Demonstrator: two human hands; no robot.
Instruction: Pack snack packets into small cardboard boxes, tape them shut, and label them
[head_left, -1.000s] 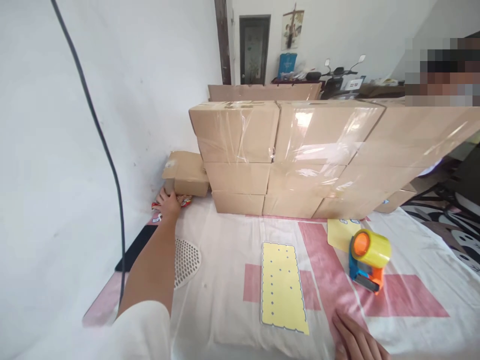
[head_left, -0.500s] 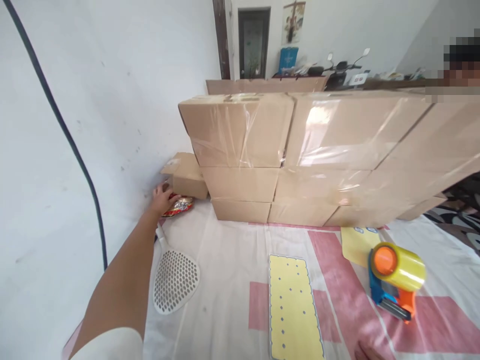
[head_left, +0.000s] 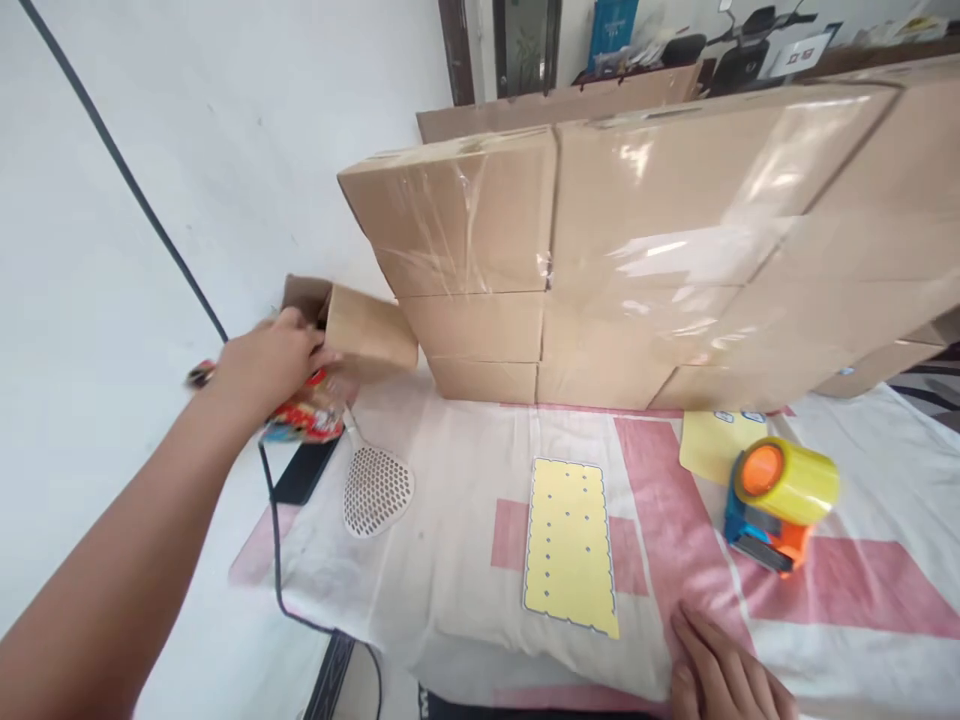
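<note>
My left hand [head_left: 274, 360] is at the far left by the wall, its fingers curled round a shiny red printed packet [head_left: 304, 412]. The packet is creased, blurred and partly covered by the hand. Right beside it, a small open cardboard box [head_left: 375, 330] lies against the wall, its opening facing the hand. A white perforated strainer scoop [head_left: 377, 490] rests on the cloth just below. My right hand [head_left: 724, 670] lies on the cloth at the bottom right with fingers stretched out, holding nothing. The nearest thing to it is a yellow card with blue dots [head_left: 571, 550].
Taped cardboard boxes [head_left: 637, 250] form a wall across the back of the table. At the right stands a tape dispenser [head_left: 784, 505] with a yellow roll, beside another yellow card [head_left: 716, 445]. A black phone-like slab [head_left: 306, 472] and a dark cable [head_left: 276, 540] are at the left edge.
My left hand has lifted and shifted left with the red packet. The small box has turned, showing its opening. More of my right hand shows; the view has tilted down.
</note>
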